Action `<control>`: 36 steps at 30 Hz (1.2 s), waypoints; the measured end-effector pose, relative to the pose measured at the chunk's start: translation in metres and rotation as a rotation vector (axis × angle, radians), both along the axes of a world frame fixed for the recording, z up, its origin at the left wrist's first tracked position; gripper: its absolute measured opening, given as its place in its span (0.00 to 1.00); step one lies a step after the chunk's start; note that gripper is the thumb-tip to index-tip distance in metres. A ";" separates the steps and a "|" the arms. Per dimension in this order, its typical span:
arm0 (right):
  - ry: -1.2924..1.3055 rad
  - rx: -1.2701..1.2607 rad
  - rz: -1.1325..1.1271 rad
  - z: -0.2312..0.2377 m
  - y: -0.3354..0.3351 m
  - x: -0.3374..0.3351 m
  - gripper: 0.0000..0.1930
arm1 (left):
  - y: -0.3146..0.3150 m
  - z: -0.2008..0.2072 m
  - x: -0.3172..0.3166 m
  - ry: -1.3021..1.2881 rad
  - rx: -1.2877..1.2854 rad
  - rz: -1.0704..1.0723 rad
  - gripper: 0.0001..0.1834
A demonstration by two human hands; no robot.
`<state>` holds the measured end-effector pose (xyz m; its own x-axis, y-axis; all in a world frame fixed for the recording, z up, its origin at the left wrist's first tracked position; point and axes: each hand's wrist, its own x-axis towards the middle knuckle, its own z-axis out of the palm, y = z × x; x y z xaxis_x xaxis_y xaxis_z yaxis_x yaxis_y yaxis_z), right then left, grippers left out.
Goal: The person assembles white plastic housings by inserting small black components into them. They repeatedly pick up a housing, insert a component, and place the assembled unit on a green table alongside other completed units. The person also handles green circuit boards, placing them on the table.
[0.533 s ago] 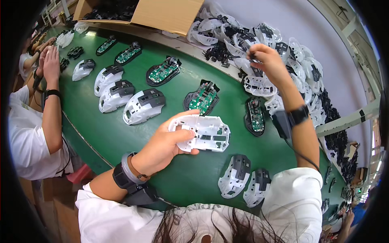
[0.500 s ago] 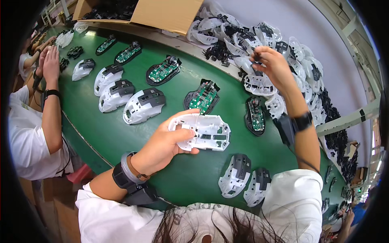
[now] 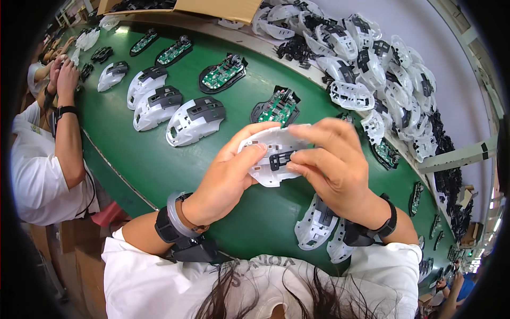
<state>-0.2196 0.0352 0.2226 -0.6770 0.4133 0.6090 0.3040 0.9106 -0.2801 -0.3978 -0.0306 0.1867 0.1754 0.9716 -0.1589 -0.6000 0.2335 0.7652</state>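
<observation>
My left hand (image 3: 226, 165) grips a white computer-mouse top shell (image 3: 264, 177), its hollow inside facing up. Between the thumb and fingers of my right hand (image 3: 340, 167) is a small black plastic part (image 3: 279, 160), lying against the inside of the shell. My right fingers cover part of the shell's right end. Just beyond the shell a mouse base with a green circuit board (image 3: 279, 108) lies on the green table (image 3: 212, 204). Below my right hand rests a white-and-grey shell (image 3: 313, 226), with another partly hidden beside it.
Several white-and-grey shells (image 3: 196, 121) and circuit-board bases (image 3: 222, 74) lie to the left and far side. White shells are heaped (image 3: 372, 69) at the far right beside small black parts (image 3: 295, 51). A cardboard box (image 3: 218, 8) stands at the back. A co-worker's arm (image 3: 66, 111) is at left.
My right hand has come from the far-right heap down to the shell with a black part in its fingers. The shell has tilted in my left hand. The whole view has shifted slightly.
</observation>
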 end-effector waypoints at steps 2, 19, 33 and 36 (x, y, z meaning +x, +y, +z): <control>-0.012 -0.029 -0.015 0.000 0.003 -0.003 0.11 | -0.002 -0.001 -0.002 0.055 -0.044 0.004 0.20; -0.047 0.003 0.023 -0.003 -0.007 -0.006 0.19 | -0.007 0.009 -0.009 0.415 0.137 0.132 0.23; -0.137 0.261 -0.027 -0.009 -0.014 -0.007 0.09 | -0.007 0.008 -0.011 0.453 0.182 0.185 0.22; -0.132 0.212 -0.015 -0.008 -0.014 -0.007 0.09 | -0.012 0.013 -0.011 0.501 0.193 0.183 0.23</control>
<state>-0.2264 0.0217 0.2142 -0.7510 0.2962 0.5901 0.3391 0.9399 -0.0402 -0.4091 -0.0422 0.1994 -0.0498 0.9988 0.0041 -0.1697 -0.0125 0.9854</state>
